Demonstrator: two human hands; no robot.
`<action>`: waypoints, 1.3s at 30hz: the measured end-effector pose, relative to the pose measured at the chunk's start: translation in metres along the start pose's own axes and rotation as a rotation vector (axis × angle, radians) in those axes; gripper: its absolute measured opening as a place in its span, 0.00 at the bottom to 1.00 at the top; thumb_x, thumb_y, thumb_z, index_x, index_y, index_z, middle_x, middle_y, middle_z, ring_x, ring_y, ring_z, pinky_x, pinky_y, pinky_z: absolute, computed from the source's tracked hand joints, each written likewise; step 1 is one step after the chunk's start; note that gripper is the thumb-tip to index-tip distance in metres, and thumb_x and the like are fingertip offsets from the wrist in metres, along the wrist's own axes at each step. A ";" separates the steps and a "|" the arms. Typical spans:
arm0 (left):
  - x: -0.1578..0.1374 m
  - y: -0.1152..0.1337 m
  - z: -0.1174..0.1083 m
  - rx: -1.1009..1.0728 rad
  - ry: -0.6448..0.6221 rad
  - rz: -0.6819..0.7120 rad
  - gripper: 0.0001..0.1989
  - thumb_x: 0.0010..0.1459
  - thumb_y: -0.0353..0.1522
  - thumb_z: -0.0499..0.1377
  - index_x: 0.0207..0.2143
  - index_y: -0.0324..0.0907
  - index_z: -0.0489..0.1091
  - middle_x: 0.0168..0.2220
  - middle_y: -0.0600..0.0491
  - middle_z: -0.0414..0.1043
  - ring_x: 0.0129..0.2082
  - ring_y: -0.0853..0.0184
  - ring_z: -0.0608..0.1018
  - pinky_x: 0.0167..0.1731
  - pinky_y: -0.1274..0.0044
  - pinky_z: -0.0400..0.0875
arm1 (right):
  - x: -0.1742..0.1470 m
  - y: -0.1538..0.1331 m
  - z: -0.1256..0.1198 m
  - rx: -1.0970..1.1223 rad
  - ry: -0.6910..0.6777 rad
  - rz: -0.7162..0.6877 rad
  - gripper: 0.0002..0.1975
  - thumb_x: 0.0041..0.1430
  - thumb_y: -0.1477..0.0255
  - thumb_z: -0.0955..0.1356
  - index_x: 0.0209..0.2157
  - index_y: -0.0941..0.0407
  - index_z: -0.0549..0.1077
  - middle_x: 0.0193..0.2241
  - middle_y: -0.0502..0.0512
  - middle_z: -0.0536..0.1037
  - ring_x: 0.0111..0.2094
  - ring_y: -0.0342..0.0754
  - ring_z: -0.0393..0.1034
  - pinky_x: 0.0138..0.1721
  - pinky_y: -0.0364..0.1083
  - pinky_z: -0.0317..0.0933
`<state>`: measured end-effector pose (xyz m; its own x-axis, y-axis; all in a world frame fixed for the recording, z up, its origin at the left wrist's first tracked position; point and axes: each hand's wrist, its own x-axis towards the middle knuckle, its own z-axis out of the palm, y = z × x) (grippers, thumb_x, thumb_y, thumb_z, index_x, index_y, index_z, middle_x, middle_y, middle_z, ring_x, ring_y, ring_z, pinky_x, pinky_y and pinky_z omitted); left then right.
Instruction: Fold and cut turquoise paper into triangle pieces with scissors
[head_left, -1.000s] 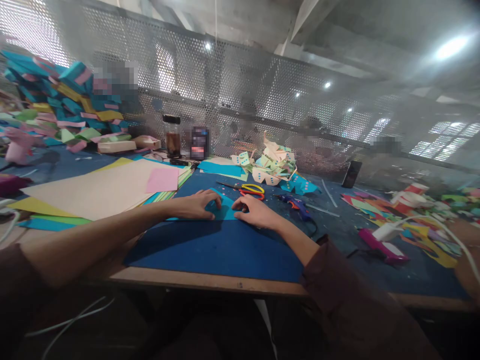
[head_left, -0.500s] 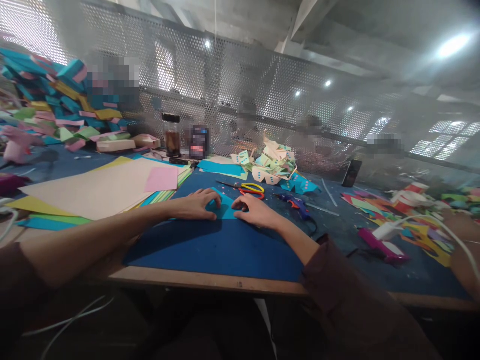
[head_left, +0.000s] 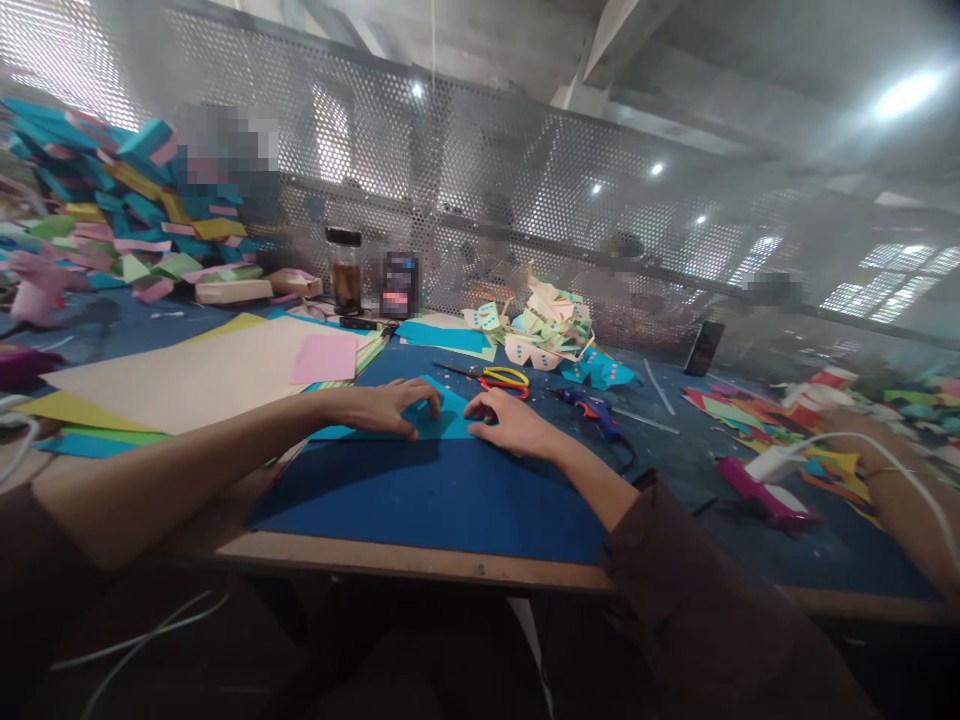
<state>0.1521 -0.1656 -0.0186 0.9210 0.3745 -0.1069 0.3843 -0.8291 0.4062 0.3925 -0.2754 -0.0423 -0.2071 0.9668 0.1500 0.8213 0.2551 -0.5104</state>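
A bright blue sheet of paper lies on the dark blue table mat, its near edge straight and its far side rising to a point. Over its left part is my left hand, palm down, thumb and fingers apart, gripping nothing. The right end of the sheet is under the fingertips of my right hand; these fingers are bent, with a small gap between thumb and forefinger. Just beyond the sheet lie scissors with yellow and red handles. A blue glue gun rests to the right of my right hand.
Large coloured paper sheets are stacked at left. Behind stand a lidded jar, a phone and a heap of cut paper pieces. A magenta power strip with a white cable lies at right, near another person's arm.
My left hand has slid a little left, and more blue paper shows under its wrist. My right hand stays in place. The other person's arm at right has moved inward.
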 end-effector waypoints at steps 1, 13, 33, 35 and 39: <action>-0.001 0.000 -0.001 -0.009 -0.004 0.008 0.22 0.49 0.37 0.60 0.49 0.49 0.66 0.61 0.51 0.63 0.61 0.53 0.64 0.60 0.63 0.58 | 0.000 0.000 0.000 0.001 0.000 -0.001 0.11 0.59 0.73 0.71 0.44 0.57 0.75 0.46 0.57 0.74 0.39 0.46 0.70 0.44 0.48 0.65; -0.010 0.005 -0.001 -0.013 0.024 -0.053 0.27 0.52 0.35 0.59 0.56 0.44 0.63 0.60 0.48 0.64 0.59 0.54 0.65 0.59 0.64 0.60 | -0.001 -0.003 -0.002 0.010 -0.004 -0.009 0.10 0.59 0.73 0.71 0.44 0.57 0.75 0.46 0.58 0.75 0.39 0.46 0.70 0.44 0.48 0.65; -0.026 0.004 -0.004 -0.013 0.017 -0.116 0.32 0.54 0.38 0.58 0.61 0.42 0.57 0.65 0.44 0.58 0.63 0.51 0.62 0.62 0.61 0.58 | -0.001 -0.006 -0.003 0.012 -0.020 0.005 0.10 0.59 0.74 0.70 0.44 0.57 0.75 0.46 0.58 0.74 0.40 0.47 0.70 0.44 0.48 0.65; -0.028 0.004 -0.004 0.002 0.029 -0.105 0.31 0.55 0.38 0.57 0.61 0.42 0.58 0.65 0.44 0.59 0.63 0.51 0.63 0.62 0.62 0.58 | -0.001 -0.005 -0.003 0.009 -0.018 -0.002 0.10 0.59 0.74 0.70 0.44 0.57 0.75 0.46 0.58 0.74 0.40 0.46 0.70 0.44 0.47 0.64; -0.030 0.000 -0.005 0.034 0.025 -0.082 0.31 0.55 0.40 0.58 0.61 0.46 0.58 0.65 0.46 0.60 0.64 0.52 0.63 0.62 0.63 0.59 | -0.001 -0.005 -0.003 0.004 -0.012 -0.006 0.10 0.59 0.74 0.70 0.43 0.57 0.75 0.45 0.57 0.74 0.40 0.46 0.70 0.44 0.47 0.64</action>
<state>0.1239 -0.1748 -0.0112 0.8847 0.4516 -0.1159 0.4607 -0.8086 0.3659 0.3905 -0.2773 -0.0375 -0.2180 0.9654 0.1432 0.8179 0.2608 -0.5128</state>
